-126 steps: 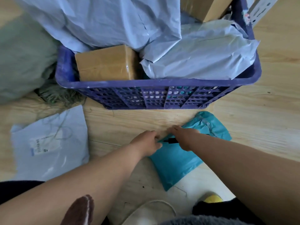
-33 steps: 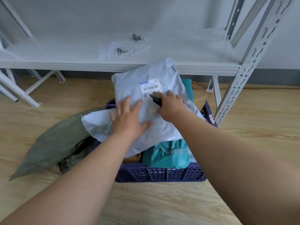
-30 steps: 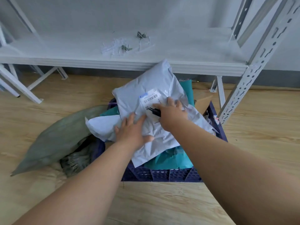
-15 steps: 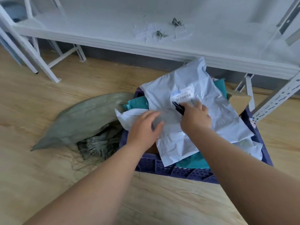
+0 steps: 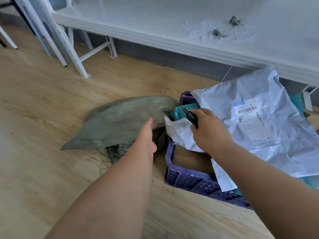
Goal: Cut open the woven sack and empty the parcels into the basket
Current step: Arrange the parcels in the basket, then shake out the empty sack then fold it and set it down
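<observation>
The sack (image 5: 120,123) lies limp and flat on the floor (image 5: 43,104), touching the basket's (image 5: 189,180) left end; its frayed mouth looks already cut. Parcels (image 5: 259,121) are heaped above the basket's rim, so emptying seems nearly or wholly done. The left hand (image 5: 146,135) reaches onto the sack; its fingers are hidden, so their state cannot be told. The right hand (image 5: 208,130) grips a black cutter (image 5: 189,116).

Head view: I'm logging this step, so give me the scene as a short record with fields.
sack: green woven sack lying slumped on the wood floor, left of the basket
basket: purple basket heaped with parcels
top parcel: grey mailer, label up
left hand: reaching to the sack, grip hidden
right hand: holds a black cutter over the basket
</observation>
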Available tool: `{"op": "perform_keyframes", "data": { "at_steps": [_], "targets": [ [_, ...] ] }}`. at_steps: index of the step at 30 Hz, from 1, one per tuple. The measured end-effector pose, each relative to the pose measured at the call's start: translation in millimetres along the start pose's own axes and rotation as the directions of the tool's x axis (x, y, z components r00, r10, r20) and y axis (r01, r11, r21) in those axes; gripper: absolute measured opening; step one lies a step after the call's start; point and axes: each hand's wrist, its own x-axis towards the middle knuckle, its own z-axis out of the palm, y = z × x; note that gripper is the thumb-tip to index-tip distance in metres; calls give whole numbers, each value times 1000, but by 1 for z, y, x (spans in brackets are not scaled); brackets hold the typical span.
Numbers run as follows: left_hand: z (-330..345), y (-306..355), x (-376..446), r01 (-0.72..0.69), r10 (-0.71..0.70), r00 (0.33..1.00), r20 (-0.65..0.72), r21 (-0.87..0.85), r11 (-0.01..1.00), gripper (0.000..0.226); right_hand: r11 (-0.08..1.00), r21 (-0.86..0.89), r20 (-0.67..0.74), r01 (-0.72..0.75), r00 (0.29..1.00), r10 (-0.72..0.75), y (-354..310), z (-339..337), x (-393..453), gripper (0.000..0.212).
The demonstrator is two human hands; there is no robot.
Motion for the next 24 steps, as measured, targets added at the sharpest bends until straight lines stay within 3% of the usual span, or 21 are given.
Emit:
{"op": "perform_keyframes", "data": {
  "at_steps": [2,5,9,13,17,20,24],
  "targets": [
    [2,3,8,19,-16,999,39,-72,997,70,1000,25,12,17,1000,-17,2,2,1,48],
    [7,25,4,-120,114,987,-110,-49,992,66,995,90,87,33,995,-40,3,-1,2,47],
    [18,62,-26,-333,398,879,-262,262,906,56,980,197,196,22,979,-61,-7,-22,-5,47],
    [37,94,-94,-408,602,764,-231,549,729,56,966,258,254,-29,966,-39,-30,-68,-13,37],
    [53,121,-180,-402,784,607,-126,803,440,48,889,444,263,-117,965,-5,-67,-128,-20,13],
    [63,133,-244,-362,852,520,-64,887,287,42,770,610,284,-188,959,9,-102,-175,-26,26],
    [81,155,-317,-492,815,579,-21,788,370,37,786,594,288,-168,957,-13,-144,-231,-39,47]
  ]
}}
